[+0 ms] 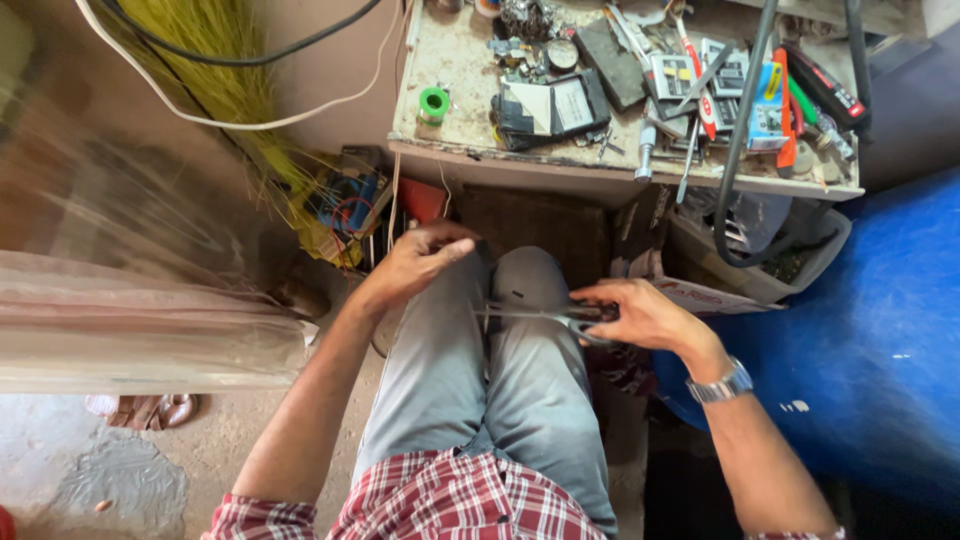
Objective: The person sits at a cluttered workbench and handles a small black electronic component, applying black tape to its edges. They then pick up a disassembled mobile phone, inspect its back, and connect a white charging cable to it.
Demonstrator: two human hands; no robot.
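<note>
a seated person in grey trousers (470, 370) and a red checked shirt (450, 500) works over the knees at the centre of the frame. the right hand (645, 315), a metal watch (722, 384) on its wrist, has its grip clamped on the handles of a pair of scissors (545, 313), the blades lying across the right knee and pointing left. the left hand (420, 260) rests on the left knee, fingers curled together; whether it holds anything cannot be told. a cluttered desk (450, 100) of tools fills the upper centre, a blue drum (870, 330) the right.
</note>
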